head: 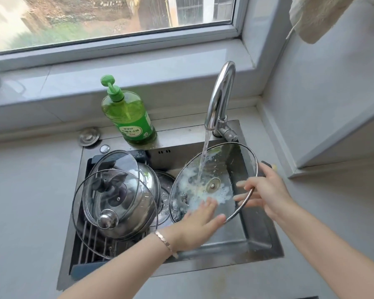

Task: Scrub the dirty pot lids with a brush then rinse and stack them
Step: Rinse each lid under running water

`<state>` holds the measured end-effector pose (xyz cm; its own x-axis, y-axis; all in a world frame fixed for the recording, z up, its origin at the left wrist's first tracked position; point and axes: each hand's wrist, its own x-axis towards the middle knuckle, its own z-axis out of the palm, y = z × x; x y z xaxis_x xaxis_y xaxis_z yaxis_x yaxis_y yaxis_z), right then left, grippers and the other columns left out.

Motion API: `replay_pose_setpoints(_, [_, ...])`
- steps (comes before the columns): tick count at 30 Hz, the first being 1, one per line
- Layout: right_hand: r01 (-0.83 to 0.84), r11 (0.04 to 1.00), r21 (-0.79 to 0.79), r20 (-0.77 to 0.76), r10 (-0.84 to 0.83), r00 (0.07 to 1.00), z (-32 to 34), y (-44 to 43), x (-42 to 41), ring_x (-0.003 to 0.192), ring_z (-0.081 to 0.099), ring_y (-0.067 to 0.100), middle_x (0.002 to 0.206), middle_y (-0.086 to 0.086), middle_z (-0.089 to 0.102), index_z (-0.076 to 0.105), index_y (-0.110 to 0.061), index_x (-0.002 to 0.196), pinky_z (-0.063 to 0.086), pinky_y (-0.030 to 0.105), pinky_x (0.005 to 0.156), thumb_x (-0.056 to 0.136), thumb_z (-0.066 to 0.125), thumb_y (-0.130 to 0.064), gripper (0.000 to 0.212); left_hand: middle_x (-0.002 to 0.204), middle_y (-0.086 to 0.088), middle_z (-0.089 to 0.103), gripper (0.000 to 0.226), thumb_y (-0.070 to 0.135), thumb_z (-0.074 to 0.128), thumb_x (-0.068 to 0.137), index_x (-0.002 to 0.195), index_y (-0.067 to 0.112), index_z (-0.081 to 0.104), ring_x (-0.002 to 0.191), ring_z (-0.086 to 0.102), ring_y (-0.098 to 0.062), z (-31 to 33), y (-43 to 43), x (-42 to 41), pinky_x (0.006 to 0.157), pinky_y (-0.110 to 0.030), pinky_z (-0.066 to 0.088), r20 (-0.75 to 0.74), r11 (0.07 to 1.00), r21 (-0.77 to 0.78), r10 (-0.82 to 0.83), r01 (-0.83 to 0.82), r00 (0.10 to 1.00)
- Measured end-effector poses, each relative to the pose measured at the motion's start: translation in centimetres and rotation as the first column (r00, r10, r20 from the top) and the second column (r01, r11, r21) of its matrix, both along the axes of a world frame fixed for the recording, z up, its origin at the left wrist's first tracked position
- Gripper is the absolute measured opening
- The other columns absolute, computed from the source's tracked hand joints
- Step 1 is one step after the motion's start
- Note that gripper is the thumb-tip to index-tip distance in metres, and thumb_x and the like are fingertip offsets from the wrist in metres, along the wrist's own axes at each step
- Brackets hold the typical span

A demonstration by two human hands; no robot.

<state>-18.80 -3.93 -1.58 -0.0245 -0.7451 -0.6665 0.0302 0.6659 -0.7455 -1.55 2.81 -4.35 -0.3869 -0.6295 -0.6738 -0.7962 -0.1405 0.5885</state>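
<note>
Right hand [268, 190] grips lid [231, 160] rim, 3 o'clock; left hand [200, 221] flat on glass. Rinsing; next, flush suds [188, 182].

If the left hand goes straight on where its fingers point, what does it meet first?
Probably the fingers of the right hand, gripping the glass lid at its rim; depth is unclear.

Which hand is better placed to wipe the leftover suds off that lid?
Probably the left hand: its straight fingers lie on the glass lid beside the suds, while the right hand grips the rim.
</note>
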Motion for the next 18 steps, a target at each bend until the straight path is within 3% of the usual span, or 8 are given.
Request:
replay_pose_setpoints(2, [-0.032, 0.999, -0.021, -0.035, 0.031, 0.999, 0.5, -0.6, 1.4, 0.046, 0.061, 0.032, 0.099, 0.026, 0.057, 0.053, -0.021, 0.090, 0.050, 0.030, 0.036, 0.074, 0.043, 0.018, 0.043, 0.158, 0.008, 0.001, 0.075, 0.057, 0.035, 0.093, 0.152, 0.022, 0.005, 0.145, 0.000, -0.005, 0.2, 0.4, -0.9, 0.117, -0.024, 0.003, -0.110, 0.979, -0.180, 0.079, -0.098, 0.991])
replay_pose_setpoints(4, [-0.059, 0.997, -0.045, -0.067, 0.056, 0.996, 1.0, -1.1, 2.8, 0.047, 0.057, 0.029, 0.089, 0.021, 0.054, 0.050, -0.018, 0.080, 0.051, 0.031, 0.038, 0.073, 0.044, 0.018, 0.037, 0.155, 0.006, 0.024, 0.078, 0.069, 0.030, 0.086, 0.150, 0.025, 0.021, 0.143, 0.022, -0.010, -0.2, 0.3, -1.4, 0.114, -0.025, 0.022, -0.151, 0.902, -0.375, 0.167, -0.213, 0.974])
replay_pose_setpoints(7, [-0.128, 0.988, -0.081, -0.106, 0.119, 0.987, 1.8, -1.5, 4.7, 0.045, 0.058, 0.025, 0.082, 0.012, 0.054, 0.052, -0.017, 0.103, 0.055, 0.036, 0.046, 0.074, 0.047, 0.014, 0.043, 0.135, 0.001, 0.056, 0.087, 0.074, 0.010, 0.079, 0.143, 0.023, 0.041, 0.122, 0.053, -0.017, -0.4, 0.1, -1.3, 0.096, -0.024, 0.041, -0.225, 0.757, -0.542, 0.288, -0.365, 0.931])
replay_pose_setpoints(10, [-0.231, 0.959, -0.162, -0.125, 0.212, 0.969, 2.6, -1.6, 6.3, 0.058, 0.069, 0.025, 0.096, 0.008, 0.063, 0.043, -0.032, 0.129, 0.056, 0.033, 0.055, 0.079, 0.060, -0.006, 0.059, 0.098, -0.003, 0.072, 0.067, 0.060, 0.024, 0.093, 0.126, 0.014, 0.060, 0.082, 0.066, -0.012, -0.4, -0.3, 0.3, 0.072, -0.022, 0.049, -0.345, 0.570, -0.662, 0.345, -0.487, 0.873])
replay_pose_setpoints(12, [-0.310, 0.924, -0.223, -0.125, 0.289, 0.949, 2.6, -1.7, 6.9, 0.074, 0.071, 0.021, 0.098, 0.003, 0.065, 0.045, -0.032, 0.130, 0.057, 0.032, 0.062, 0.087, 0.059, -0.027, 0.046, 0.082, -0.002, 0.071, 0.043, 0.050, 0.036, 0.095, 0.105, 0.022, 0.067, 0.070, 0.066, -0.014, 0.3, -0.9, 1.5, 0.063, -0.030, 0.054, -0.475, 0.495, -0.552, 0.474, -0.671, 0.741])
replay_pose_setpoints(15, [-0.377, 0.883, -0.281, -0.189, 0.335, 0.923, 0.8, -1.1, 7.2, 0.113, 0.057, 0.016, 0.120, -0.001, 0.061, 0.050, -0.029, 0.128, 0.052, 0.035, 0.090, 0.097, 0.043, -0.036, 0.033, 0.089, -0.003, 0.070, 0.027, 0.029, 0.039, 0.100, 0.091, 0.021, 0.063, 0.083, 0.069, -0.019, 1.8, -2.2, 2.8, 0.066, -0.027, 0.058, -0.598, 0.371, -0.094, 0.721, -0.924, 0.351])
replay_pose_setpoints(17, [-0.533, 0.773, -0.344, -0.415, 0.384, 0.825, -1.5, 0.3, 7.4, 0.136, 0.033, 0.010, 0.146, -0.007, 0.039, 0.038, -0.022, 0.142, 0.029, 0.034, 0.113, 0.099, 0.036, -0.036, 0.045, 0.090, -0.007, 0.069, 0.031, 0.026, 0.035, 0.101, 0.097, 0.009, 0.060, 0.078, 0.069, -0.018, 2.3, -2.7, 2.9, 0.062, -0.027, 0.058, -0.573, 0.236, 0.125, 0.810, -0.964, 0.125])
replay_pose_setpoints(18, [-0.638, 0.674, -0.372, -0.508, 0.427, 0.748, -2.1, 1.4, 8.0, 0.142, 0.018, 0.007, 0.151, -0.011, 0.024, 0.026, -0.019, 0.147, 0.016, 0.032, 0.117, 0.099, 0.031, -0.040, 0.052, 0.090, -0.008, 0.070, 0.033, 0.026, 0.034, 0.102, 0.099, 0.006, 0.060, 0.076, 0.069, -0.018, 2.4, -2.8, 2.7, 0.063, -0.028, 0.058, -0.549, 0.187, 0.183, 0.834, -0.965, 0.058])
